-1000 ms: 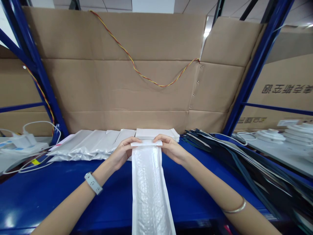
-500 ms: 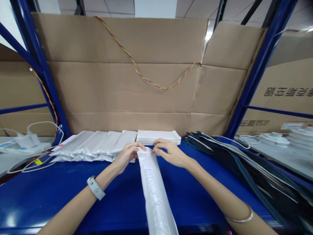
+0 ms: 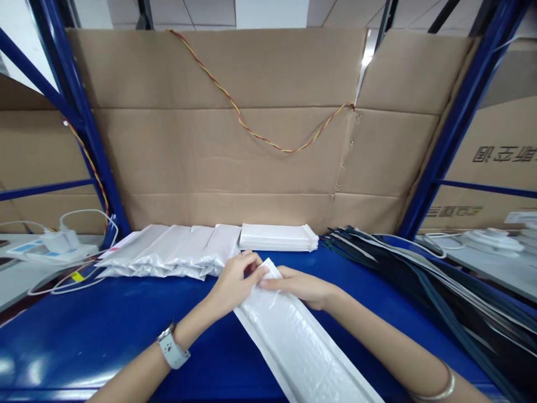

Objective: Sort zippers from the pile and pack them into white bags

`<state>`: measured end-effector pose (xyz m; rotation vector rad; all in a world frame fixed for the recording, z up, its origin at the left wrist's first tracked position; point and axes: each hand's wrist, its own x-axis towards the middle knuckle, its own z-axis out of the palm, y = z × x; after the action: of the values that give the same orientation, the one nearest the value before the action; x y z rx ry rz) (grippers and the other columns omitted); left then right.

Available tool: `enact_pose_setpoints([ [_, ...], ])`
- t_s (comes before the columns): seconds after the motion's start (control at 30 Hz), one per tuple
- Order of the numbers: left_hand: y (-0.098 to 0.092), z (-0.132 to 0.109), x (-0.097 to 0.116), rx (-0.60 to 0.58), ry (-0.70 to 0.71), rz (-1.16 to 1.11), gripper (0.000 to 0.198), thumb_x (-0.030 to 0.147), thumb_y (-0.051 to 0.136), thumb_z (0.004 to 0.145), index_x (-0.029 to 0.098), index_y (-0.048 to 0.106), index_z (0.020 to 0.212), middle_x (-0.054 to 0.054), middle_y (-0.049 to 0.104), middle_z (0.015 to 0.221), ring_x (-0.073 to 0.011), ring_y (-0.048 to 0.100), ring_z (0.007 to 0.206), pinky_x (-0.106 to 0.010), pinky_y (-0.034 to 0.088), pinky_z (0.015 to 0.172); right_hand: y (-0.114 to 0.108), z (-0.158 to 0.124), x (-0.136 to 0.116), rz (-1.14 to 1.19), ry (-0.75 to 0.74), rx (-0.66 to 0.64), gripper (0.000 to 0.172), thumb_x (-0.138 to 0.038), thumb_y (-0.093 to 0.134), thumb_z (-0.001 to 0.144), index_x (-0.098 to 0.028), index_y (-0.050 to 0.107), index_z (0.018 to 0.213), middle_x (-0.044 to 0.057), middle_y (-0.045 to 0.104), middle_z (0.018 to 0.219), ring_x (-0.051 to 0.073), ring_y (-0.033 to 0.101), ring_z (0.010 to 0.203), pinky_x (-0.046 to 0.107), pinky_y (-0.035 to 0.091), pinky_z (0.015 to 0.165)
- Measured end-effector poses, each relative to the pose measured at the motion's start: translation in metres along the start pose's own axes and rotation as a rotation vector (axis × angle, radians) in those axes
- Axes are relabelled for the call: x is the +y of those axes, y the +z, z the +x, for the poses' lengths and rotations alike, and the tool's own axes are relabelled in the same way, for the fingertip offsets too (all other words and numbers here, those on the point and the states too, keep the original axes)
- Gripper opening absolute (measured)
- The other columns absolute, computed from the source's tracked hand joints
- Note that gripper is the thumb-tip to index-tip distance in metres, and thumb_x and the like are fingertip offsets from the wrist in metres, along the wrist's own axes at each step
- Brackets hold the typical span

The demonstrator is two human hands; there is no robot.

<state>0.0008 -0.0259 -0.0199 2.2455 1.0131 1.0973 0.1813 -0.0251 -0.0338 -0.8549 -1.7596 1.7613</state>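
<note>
Nearest, the white padded mailer (image 3: 310, 350) slants over the blue surface (image 3: 201, 336), its long axis running from near right to far left, its near end out of view. The left hand (image 3: 237, 282) and right hand (image 3: 300, 284) pinch its far end, which points far and leftward. Beyond, overlapping white bags (image 3: 168, 252) lie left of a white stack (image 3: 277, 238); cardboard (image 3: 235, 162) stands farthest.

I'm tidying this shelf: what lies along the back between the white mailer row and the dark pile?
A stack of flat white packets, as the head view shows.
</note>
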Motion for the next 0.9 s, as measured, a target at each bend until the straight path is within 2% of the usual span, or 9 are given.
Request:
enact_pose_setpoints([
  [0.1, 0.000, 0.000, -0.004, 0.064, -0.084, -0.084, 0.016, 0.032, 0.053, 0.083, 0.017, 0.056, 0.076, 0.001, 0.053, 0.066, -0.0134, 0.048, 0.062, -0.025, 0.035, 0.059, 0.003, 0.005, 0.004, 0.198, 0.013, 0.032, 0.034, -0.039, 0.069, 0.071, -0.014, 0.063, 0.094, 0.005, 0.064, 0.085, 0.014, 0.061, 0.070, 0.027, 0.046, 0.068],
  [0.3, -0.005, 0.002, -0.011, 0.093, -0.201, -0.346, 0.025, 0.040, 0.058, 0.079, 0.015, 0.059, 0.075, -0.003, 0.059, 0.074, -0.0144, 0.053, 0.070, -0.025, 0.039, 0.063, 0.004, 0.006, 0.001, 0.247, -0.075, 0.254, 0.037, -0.040, 0.066, 0.075, -0.015, 0.063, 0.102, 0.007, 0.066, 0.085, 0.016, 0.062, 0.075, 0.027, 0.046, 0.068],
  [0.47, -0.008, 0.001, -0.011, 0.063, -0.261, -0.409, 0.028, 0.041, 0.061, 0.077, 0.014, 0.058, 0.071, -0.001, 0.056, 0.067, -0.0124, 0.050, 0.064, -0.024, 0.036, 0.059, 0.003, 0.005, -0.003, 0.143, -0.154, 0.256, 0.035, -0.043, 0.061, 0.079, -0.016, 0.064, 0.101, 0.007, 0.066, 0.091, 0.017, 0.060, 0.083, 0.028, 0.046, 0.072],
  [0.57, -0.013, 0.002, -0.011, -0.018, -0.293, -0.409, 0.029, 0.041, 0.059, 0.078, 0.014, 0.059, 0.070, 0.000, 0.054, 0.066, -0.0114, 0.048, 0.062, -0.023, 0.034, 0.057, -0.003, 0.005, -0.005, 0.103, -0.148, 0.274, 0.030, -0.043, 0.062, 0.078, -0.016, 0.065, 0.088, 0.005, 0.065, 0.083, 0.015, 0.059, 0.075, 0.026, 0.045, 0.064],
  [0.67, -0.021, 0.005, -0.012, -0.057, -0.304, -0.339, 0.030, 0.043, 0.058, 0.078, 0.014, 0.060, 0.070, -0.001, 0.056, 0.066, -0.0126, 0.050, 0.062, -0.024, 0.035, 0.057, -0.005, 0.007, -0.006, 0.117, -0.124, 0.219, 0.028, -0.042, 0.065, 0.075, -0.014, 0.064, 0.078, 0.003, 0.063, 0.073, 0.013, 0.056, 0.064, 0.024, 0.043, 0.058],
  [0.73, -0.027, 0.007, -0.013, -0.010, -0.293, -0.211, 0.029, 0.044, 0.061, 0.075, 0.015, 0.062, 0.074, -0.002, 0.058, 0.065, -0.0148, 0.052, 0.062, -0.025, 0.037, 0.058, -0.001, 0.010, -0.007, 0.172, -0.144, 0.207, 0.029, -0.041, 0.067, 0.073, -0.013, 0.063, 0.077, 0.002, 0.062, 0.071, 0.011, 0.055, 0.061, 0.024, 0.043, 0.058],
  [0.8, -0.033, 0.006, -0.010, 0.114, -0.256, -0.039, 0.031, 0.044, 0.065, 0.072, 0.017, 0.063, 0.086, -0.003, 0.062, 0.070, -0.0179, 0.056, 0.065, -0.027, 0.039, 0.060, 0.005, 0.014, -0.010, 0.235, -0.169, 0.231, 0.030, -0.041, 0.068, 0.072, -0.013, 0.063, 0.076, 0.002, 0.061, 0.070, 0.010, 0.054, 0.060, 0.023, 0.043, 0.058],
  [0.9, -0.041, -0.009, 0.005, 0.273, -0.162, 0.124, 0.042, 0.043, 0.065, 0.072, 0.023, 0.059, 0.109, -0.008, 0.062, 0.102, -0.0240, 0.059, 0.085, -0.030, 0.043, 0.067, 0.012, 0.021, -0.019, 0.313, -0.214, 0.262, 0.030, -0.041, 0.069, 0.071, -0.014, 0.062, 0.082, 0.003, 0.063, 0.075, 0.011, 0.056, 0.064, 0.025, 0.045, 0.062],
])
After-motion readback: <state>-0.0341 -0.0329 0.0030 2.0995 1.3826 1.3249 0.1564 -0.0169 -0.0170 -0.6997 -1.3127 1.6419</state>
